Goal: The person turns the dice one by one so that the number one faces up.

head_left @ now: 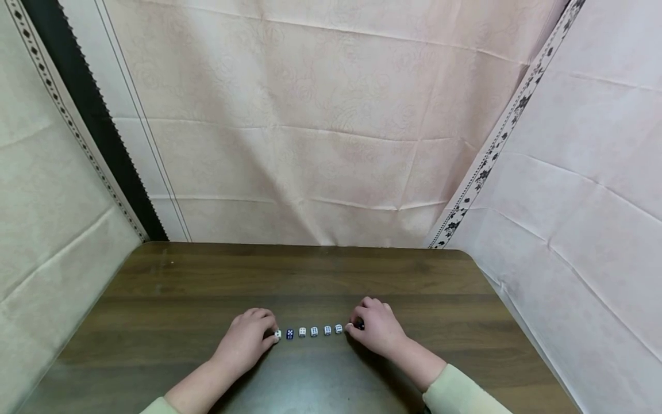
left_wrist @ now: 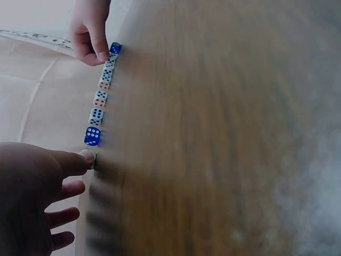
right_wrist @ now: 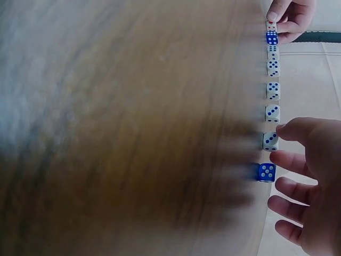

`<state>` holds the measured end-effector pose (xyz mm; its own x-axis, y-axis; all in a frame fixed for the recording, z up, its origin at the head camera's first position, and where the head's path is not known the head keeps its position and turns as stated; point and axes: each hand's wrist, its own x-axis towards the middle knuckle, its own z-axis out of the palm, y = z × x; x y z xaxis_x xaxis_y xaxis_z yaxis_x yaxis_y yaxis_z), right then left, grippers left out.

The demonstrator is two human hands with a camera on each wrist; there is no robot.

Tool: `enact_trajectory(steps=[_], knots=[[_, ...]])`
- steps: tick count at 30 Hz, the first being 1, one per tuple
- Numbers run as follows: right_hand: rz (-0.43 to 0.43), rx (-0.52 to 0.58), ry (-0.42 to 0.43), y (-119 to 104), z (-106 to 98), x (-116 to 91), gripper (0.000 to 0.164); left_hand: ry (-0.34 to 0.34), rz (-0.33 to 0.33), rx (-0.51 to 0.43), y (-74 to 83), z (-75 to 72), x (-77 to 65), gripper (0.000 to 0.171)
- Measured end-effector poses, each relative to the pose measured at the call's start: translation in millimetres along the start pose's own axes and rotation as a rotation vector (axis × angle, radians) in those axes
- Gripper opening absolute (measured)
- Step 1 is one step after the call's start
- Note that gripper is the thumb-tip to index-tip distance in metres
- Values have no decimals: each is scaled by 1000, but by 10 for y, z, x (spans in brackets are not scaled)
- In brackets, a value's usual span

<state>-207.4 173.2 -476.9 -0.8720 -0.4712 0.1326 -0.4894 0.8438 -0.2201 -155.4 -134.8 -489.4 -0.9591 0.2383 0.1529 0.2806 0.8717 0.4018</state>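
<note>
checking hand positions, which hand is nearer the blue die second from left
Left: left hand touches the white die beside that blue die; right hand is several dice away.

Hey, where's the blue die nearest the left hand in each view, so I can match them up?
Head: the blue die is low, slightly left of centre, right of the left hand.
Left wrist: left side, mid-height, just above the thumb.
Right wrist: upper right, below that thumb.
Shared landmark: the white die that hand pinches.

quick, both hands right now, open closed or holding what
Left hand: closed, pinching the leftmost white die.
Right hand: closed, pinching the rightmost white die, beside the end blue die.
</note>
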Motion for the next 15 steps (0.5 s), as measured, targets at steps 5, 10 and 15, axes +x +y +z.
enact_trajectory(steps=[5, 10, 15], knots=[[-12, 2, 5, 5, 6, -4, 18, 0, 1, 1, -3, 8, -3, 20], [-28, 4, 10, 11, 5, -11, 17, -8, 3, 0, 2, 4, 0, 21], [-60, 6, 18, 20, 2, -13, 14, -4, 3, 3, 7, -9, -1, 21]])
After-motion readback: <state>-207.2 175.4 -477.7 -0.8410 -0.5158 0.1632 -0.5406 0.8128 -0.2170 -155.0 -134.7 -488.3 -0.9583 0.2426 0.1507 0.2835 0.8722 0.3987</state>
